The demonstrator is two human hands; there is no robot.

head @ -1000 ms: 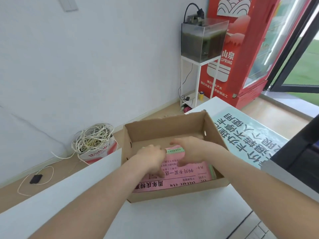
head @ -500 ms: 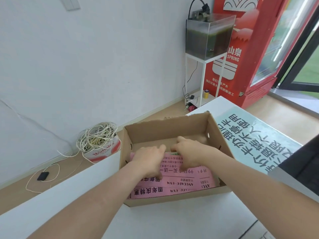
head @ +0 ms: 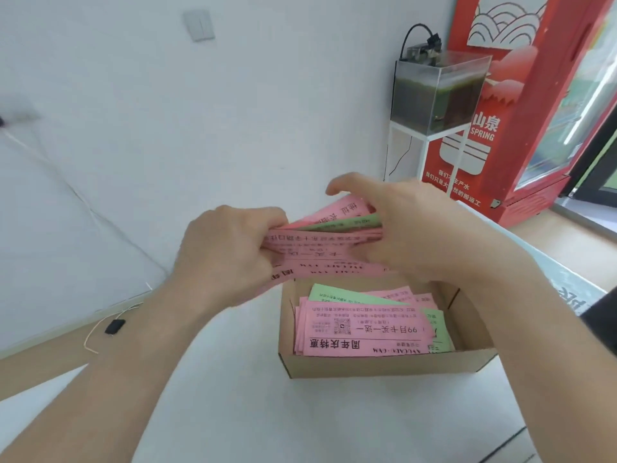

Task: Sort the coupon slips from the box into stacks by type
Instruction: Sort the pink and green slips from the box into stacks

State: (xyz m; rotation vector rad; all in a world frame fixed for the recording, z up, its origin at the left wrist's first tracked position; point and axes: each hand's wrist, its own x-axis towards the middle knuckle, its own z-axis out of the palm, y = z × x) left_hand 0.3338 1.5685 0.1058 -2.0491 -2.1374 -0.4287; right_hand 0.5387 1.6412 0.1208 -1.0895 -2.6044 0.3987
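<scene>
Both hands are holding a fanned bundle of pink and green printed paper coupon slips [head: 329, 243] in the air, above the far end of the open brown cardboard box [head: 384, 365]. The left hand [head: 227, 253] is gripping the bundle's left end, fingers curled round the edge of the slips and knuckles facing the camera. The right hand [head: 412, 225] is pinching the right end, with the thumb underneath as far as can be told, the fingers over the top and the index finger lifting clear above the paper. One green slip is showing between pink ones in the fan; the print on the held slips is too blurred to read. More slips are lying loose inside the box: a large pink slip with black characters [head: 364, 330] is lying on top, a pale green slip [head: 337, 294] is poking out from under it at the far side, and another green edge is showing on the right. The box is sitting on the white counter [head: 300, 424], near its right part. Behind, a glass tank of dark green water [head: 437, 91] is standing on a white metal frame stand [head: 425, 152] against the white wall, just beside a red drinks fridge with white lettering [head: 521, 111]. A grey wall switch [head: 199, 25] is showing high on the wall, and a small black device on a thin white cable [head: 115, 326] is lying on the wooden floor at left.
</scene>
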